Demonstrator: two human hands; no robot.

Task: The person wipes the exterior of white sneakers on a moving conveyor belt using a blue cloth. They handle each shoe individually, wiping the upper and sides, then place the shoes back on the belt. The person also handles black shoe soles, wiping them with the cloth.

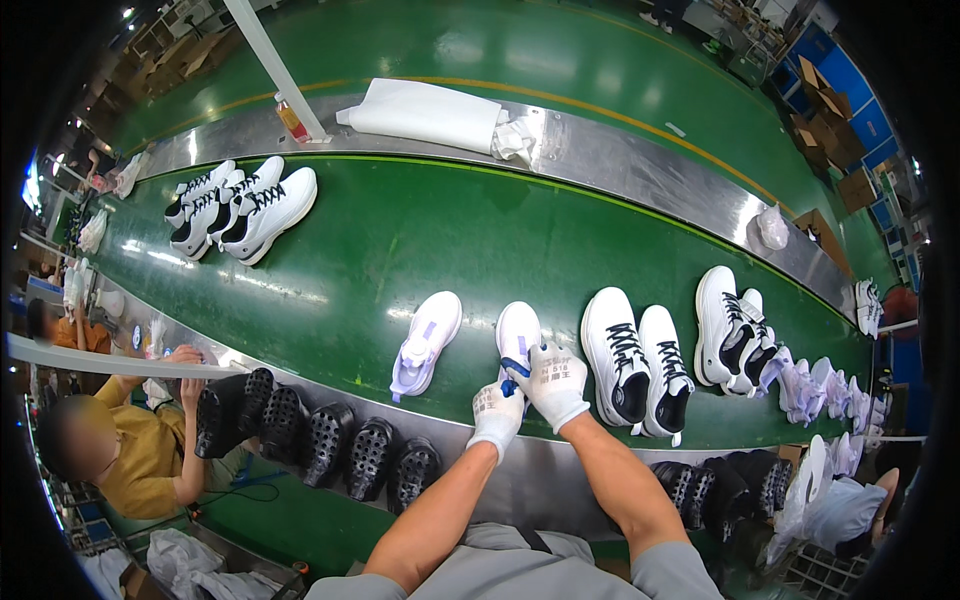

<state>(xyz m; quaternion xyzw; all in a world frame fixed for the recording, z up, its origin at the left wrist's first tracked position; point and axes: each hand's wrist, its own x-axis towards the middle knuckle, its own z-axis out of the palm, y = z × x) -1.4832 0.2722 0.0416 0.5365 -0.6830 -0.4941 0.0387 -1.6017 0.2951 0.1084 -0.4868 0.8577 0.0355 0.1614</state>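
A white and lavender sneaker (517, 324) lies on the green conveyor belt (360, 225), toe pointing away from me. My left hand (498, 411), in a white work glove with blue fingertips, grips it around the heel. My right hand (555, 381), gloved alike, bends its fingers over the tongue and collar. Both hands cover the rear half, so the exact finger hold is hidden. To the left rests a matching sneaker (427, 341), tilted slightly, untouched. Just right of my right hand stand a white sneaker with black laces (616, 352) and its mate (664, 367).
Several black perforated shoe forms (371, 457) line the near metal edge. More white sneakers (262, 210) stand far left; others (724, 330) are at right beside lavender shoes (802, 390). A white roll (424, 112) and a bottle (292, 120) occupy the far ledge. A person (142, 450) sits at left.
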